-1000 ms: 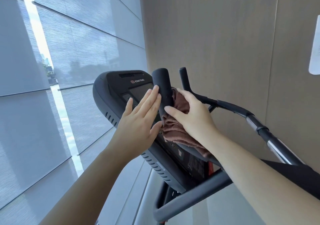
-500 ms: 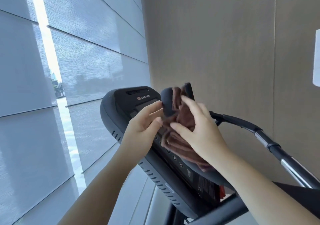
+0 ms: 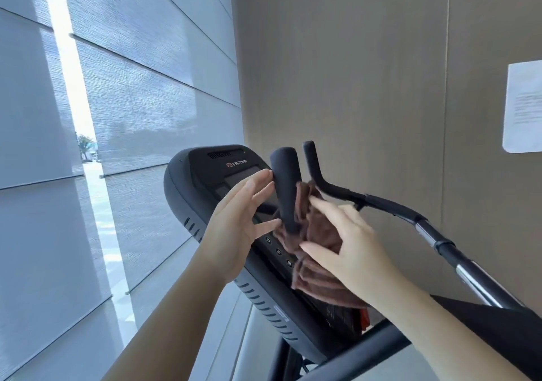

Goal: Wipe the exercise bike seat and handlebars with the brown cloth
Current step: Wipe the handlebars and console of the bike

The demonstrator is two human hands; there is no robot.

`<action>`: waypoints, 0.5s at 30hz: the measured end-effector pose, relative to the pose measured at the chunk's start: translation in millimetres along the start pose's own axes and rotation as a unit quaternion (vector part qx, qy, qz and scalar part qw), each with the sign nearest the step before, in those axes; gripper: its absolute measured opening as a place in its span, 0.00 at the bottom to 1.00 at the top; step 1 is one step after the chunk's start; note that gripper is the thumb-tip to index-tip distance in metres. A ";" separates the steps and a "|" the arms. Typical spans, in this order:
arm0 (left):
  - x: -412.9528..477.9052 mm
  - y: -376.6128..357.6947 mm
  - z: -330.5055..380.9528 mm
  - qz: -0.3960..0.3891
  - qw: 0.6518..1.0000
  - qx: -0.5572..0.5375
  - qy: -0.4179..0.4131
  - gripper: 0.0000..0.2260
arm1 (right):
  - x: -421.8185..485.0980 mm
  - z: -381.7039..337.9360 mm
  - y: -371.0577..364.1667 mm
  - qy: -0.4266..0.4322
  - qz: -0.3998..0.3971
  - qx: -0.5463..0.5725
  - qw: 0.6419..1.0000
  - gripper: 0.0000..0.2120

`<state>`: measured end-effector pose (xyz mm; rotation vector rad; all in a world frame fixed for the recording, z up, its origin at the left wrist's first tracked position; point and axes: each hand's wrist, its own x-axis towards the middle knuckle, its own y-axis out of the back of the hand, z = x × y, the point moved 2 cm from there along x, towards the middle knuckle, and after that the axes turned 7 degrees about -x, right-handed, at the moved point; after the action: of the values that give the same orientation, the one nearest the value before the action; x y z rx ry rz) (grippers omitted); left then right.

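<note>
I see the brown cloth point(image 3: 315, 235) bunched at the base of the near upright handlebar grip point(image 3: 286, 188), draped down over the lower part of the bike's console point(image 3: 205, 175). My right hand point(image 3: 347, 250) presses it there, thumb under the fabric and fingers curled over the top of it, gripping the bundle against the grip. My left hand point(image 3: 237, 222) is flat and spread, fingertips touching the left side of that same grip, thumb pointing toward the cloth, holding nothing. A second, thinner grip point(image 3: 312, 160) rises just behind, and its bar point(image 3: 410, 213) bends away right into a chrome section. The console carries a small logo and round buttons. Beyond stand shaded windows point(image 3: 117, 102) at left and a beige wall point(image 3: 352, 72) with a paper notice point(image 3: 523, 106).
</note>
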<state>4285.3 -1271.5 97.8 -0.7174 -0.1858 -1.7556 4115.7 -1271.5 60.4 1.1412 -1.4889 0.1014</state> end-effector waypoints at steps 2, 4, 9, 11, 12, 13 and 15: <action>-1.5 -1.0 -0.8 -0.004 1.000 0.007 0.007 0.19 | -13.5 2.8 2.1 0.019 -0.016 -0.049 0.998 0.29; -2.0 -2.6 -0.5 -0.003 1.000 0.002 0.009 0.21 | 1.7 -3.8 2.6 -0.018 0.009 0.008 1.000 0.29; -1.1 3.4 1.9 -0.006 1.000 0.021 0.016 0.24 | 64.9 -21.8 -3.3 -0.074 0.101 0.114 0.986 0.30; -5.3 14.1 0.5 -0.009 0.997 0.083 0.005 0.19 | 50.2 -18.5 -4.0 -0.069 0.088 0.087 0.990 0.29; -8.2 21.2 -0.7 -0.004 0.991 0.135 -0.013 0.16 | 36.1 -15.6 -5.5 -0.064 0.079 0.061 0.993 0.29; -11.3 29.2 -2.7 0.003 0.979 0.201 -0.043 0.15 | 21.3 -13.7 -7.4 -0.058 0.076 0.035 0.995 0.29; -17.0 44.4 -7.8 0.014 0.921 0.366 -0.135 0.14 | 2.3 -13.6 -10.6 -0.043 0.081 -0.001 0.996 0.30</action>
<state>4325.6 -1275.3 71.7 -0.3935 -0.9600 -1.3954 4133.0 -1269.7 60.8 1.0327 -1.6567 0.1640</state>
